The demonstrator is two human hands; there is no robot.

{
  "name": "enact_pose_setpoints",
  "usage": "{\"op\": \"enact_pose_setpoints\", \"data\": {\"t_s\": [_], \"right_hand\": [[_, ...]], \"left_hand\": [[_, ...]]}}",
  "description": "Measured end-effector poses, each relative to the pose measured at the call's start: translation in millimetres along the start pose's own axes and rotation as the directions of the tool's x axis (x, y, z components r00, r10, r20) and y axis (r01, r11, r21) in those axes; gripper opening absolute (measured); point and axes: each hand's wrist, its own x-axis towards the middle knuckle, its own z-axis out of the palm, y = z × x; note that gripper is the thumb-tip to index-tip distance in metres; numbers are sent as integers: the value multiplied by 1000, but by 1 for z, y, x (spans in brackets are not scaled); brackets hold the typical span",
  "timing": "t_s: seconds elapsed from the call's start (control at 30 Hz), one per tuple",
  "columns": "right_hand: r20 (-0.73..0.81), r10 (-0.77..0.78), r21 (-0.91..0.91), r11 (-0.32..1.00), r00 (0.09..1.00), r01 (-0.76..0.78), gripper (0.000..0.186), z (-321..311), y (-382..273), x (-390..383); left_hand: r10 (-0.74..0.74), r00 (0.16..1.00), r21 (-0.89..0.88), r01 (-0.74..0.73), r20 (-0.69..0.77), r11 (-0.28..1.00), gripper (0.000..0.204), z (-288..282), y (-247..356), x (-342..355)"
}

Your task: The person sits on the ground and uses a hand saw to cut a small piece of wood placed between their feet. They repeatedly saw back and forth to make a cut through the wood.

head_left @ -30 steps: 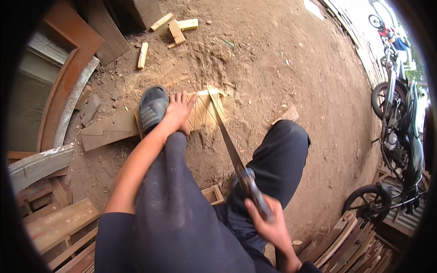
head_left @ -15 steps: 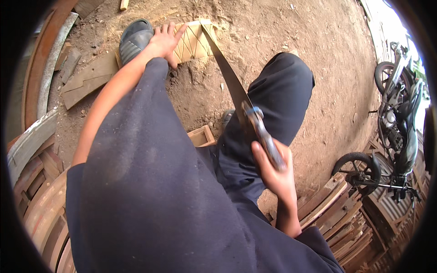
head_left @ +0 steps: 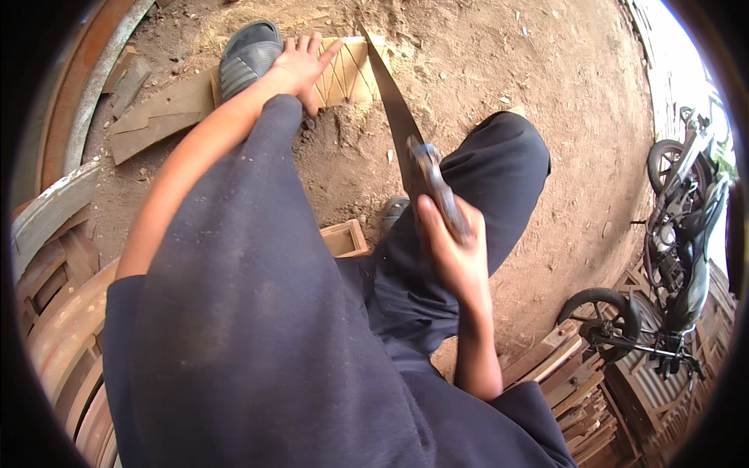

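A pale wooden board (head_left: 347, 78) marked with crisscross lines lies on the dirt, partly under my sandalled foot (head_left: 243, 66). My left hand (head_left: 300, 70) rests on the board beside the sandal, fingers spread. A handsaw (head_left: 394, 109) slants across to the board, its tip at the far right part, at or just over the wood. My right hand (head_left: 454, 246) grips its handle, nearer me over my bent leg. I cannot tell whether the teeth are in a cut. A small open wooden box (head_left: 343, 236) sits on the ground between my legs.
Scrap planks (head_left: 156, 121) lie left of the board, with a wooden frame (head_left: 61, 93) at the far left. More timber is stacked at lower left (head_left: 66, 304) and lower right (head_left: 562, 374). A motorbike (head_left: 679, 242) stands along the right side. Dirt ground (head_left: 546, 70) surrounds the board.
The view has tilted and shifted since a second ago. My right hand and the saw have moved forward along the saw's line. My left hand stays on the board by the foot.
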Motion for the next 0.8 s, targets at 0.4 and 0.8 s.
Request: {"op": "enact_pose_setpoints", "data": {"t_s": [0.4,0.8], "right_hand": [[-24,61,33,998,998,-60,25,3,2,-5],[-26,53,-43,998,998,-54,24,7,4,-6]], "left_hand": [[-18,1000,-6,18,3,1000,146,-2,1,0],[-24,1000,15,24,-3,1000,147,10,-1,3]]}}
